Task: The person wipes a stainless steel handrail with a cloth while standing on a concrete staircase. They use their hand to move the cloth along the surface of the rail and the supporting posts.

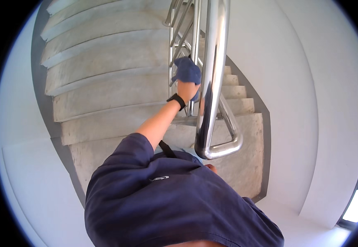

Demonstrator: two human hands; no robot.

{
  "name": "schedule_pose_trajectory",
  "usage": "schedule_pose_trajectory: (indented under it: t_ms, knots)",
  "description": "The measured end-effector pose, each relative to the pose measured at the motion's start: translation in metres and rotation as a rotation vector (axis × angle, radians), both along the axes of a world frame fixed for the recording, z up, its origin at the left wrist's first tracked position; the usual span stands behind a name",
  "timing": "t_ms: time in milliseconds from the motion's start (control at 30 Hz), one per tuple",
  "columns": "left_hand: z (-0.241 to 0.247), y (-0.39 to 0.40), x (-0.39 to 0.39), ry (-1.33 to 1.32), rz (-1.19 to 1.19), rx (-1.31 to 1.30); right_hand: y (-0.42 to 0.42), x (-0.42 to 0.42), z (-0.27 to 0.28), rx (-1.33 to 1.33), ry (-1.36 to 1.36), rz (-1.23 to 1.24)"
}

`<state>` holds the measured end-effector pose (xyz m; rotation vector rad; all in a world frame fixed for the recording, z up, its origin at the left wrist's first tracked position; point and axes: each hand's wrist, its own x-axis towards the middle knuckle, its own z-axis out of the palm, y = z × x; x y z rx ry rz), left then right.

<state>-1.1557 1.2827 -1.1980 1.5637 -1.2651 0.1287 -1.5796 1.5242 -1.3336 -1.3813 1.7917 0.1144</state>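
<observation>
My left hand (188, 89), with a black band on its wrist, is stretched forward and closed around a blue cloth (187, 70). The cloth lies against an upright steel post (196, 40) of the stair railing, left of the thick polished handrail (214, 74). Part of the cloth hangs below the hand beside the post. Only a small part of my right hand (211, 168) shows past the edge of my dark shirt, below the bent end of the handrail; its fingers and anything in it are hidden.
Concrete steps (111, 83) fill the left side, bordered by a grey wall band. Thin slanted steel bars (179, 34) run beside the post. More steps (237, 92) lie right of the handrail, near a white wall (290, 123). A window (356, 205) is at lower right.
</observation>
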Motion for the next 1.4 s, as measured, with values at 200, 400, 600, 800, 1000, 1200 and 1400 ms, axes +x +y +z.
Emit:
schedule_pose_trajectory:
  t_ms: [200, 400, 600, 800, 1000, 1200, 1400]
  knots:
    - [0.039, -0.088, 0.056, -0.052, 0.106, -0.039, -0.005, -0.006, -0.012, -0.007, 0.013, 0.013]
    - [0.039, -0.11, 0.073, 0.127, 0.002, 0.354, -0.003, 0.003, -0.003, 0.017, 0.015, -0.019]
    - [0.03, -0.086, 0.054, 0.236, -0.063, 0.364, 0.005, 0.002, -0.009, -0.001, 0.006, -0.001]
    - [-0.008, -0.056, 0.03, 0.291, -0.052, 0.265, 0.006, 0.006, -0.002, -0.006, 0.02, 0.032]
    - [-0.012, -0.028, 0.017, 0.442, -0.203, 0.404, 0.008, 0.011, 0.005, -0.021, -0.009, 0.001]
    - [-0.063, 0.008, -0.003, 0.448, -0.383, 0.234, 0.007, 0.009, 0.007, -0.037, 0.014, 0.023]
    - [-0.083, 0.031, -0.017, 0.35, -0.376, 0.284, 0.003, 0.014, 0.01, 0.019, 0.025, 0.014]
